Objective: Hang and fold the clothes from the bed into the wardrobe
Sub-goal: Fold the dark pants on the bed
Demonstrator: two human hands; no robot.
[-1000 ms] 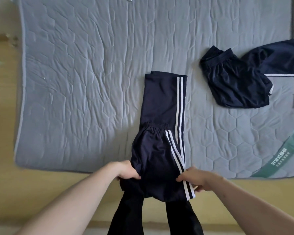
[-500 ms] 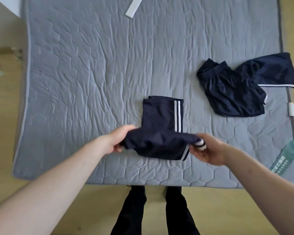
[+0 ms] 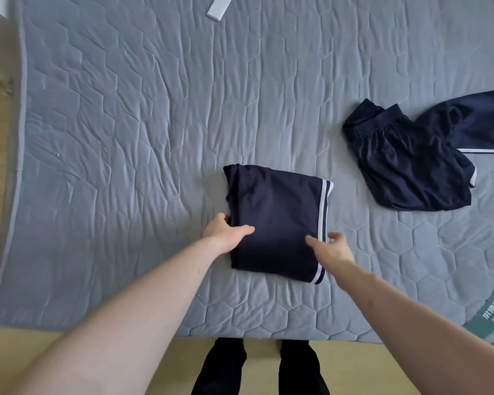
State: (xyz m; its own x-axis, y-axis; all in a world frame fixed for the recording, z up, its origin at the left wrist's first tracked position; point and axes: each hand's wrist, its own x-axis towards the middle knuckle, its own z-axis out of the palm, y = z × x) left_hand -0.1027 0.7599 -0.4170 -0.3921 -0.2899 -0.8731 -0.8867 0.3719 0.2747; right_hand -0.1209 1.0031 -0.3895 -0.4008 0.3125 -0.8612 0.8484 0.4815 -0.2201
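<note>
Smooth navy trousers (image 3: 277, 220) — folded square — on quilted mattress (image 3: 126, 138).

navy white-striped folded trousers (image 3: 277, 218), grey hexagon-quilted mattress (image 3: 143, 115)

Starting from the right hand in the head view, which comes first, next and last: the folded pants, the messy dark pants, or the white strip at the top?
1. Folded pants, touching the right hand, on its left.
2. Messy dark pants, up and to the right.
3. White strip, at the mattress's far top edge.
</note>
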